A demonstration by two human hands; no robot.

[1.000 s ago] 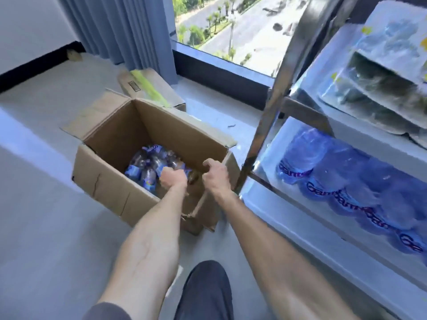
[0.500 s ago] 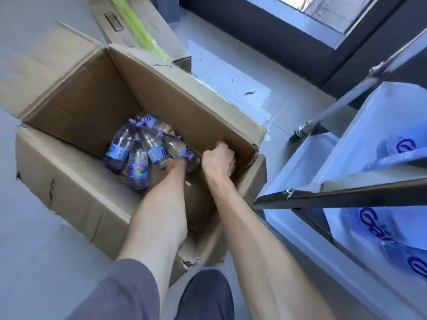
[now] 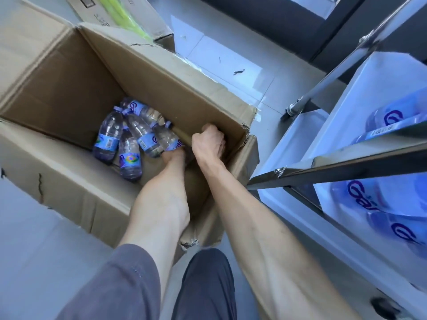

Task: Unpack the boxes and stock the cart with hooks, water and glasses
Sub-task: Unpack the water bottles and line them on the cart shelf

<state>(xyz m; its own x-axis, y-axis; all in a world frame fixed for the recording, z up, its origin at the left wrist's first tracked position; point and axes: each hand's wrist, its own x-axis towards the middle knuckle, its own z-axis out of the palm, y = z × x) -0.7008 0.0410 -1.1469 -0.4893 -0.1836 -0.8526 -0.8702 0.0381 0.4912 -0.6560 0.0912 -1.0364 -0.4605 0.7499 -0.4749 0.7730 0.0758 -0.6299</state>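
An open cardboard box (image 3: 69,199) stands on the floor with several small water bottles (image 3: 129,155) lying in its bottom. My left hand (image 3: 174,155) reaches down inside and grips the base of the nearest water bottle (image 3: 167,139). My right hand (image 3: 209,142) is in the box's right corner with its fingers curled; what they close round is hidden. On the right stands the metal cart (image 3: 346,167), its shelves holding wrapped packs of water (image 3: 381,204).
A flat cardboard box with yellow-green tape (image 3: 120,12) lies behind the open box. The open box's right wall is torn and almost touches the cart's lower tray (image 3: 298,135). My knee (image 3: 208,285) is at the bottom edge. A dark window frame runs along the back.
My head has tipped down and moved closer to the box. Both hands have gone from the box's rim down inside it, the left onto a bottle.
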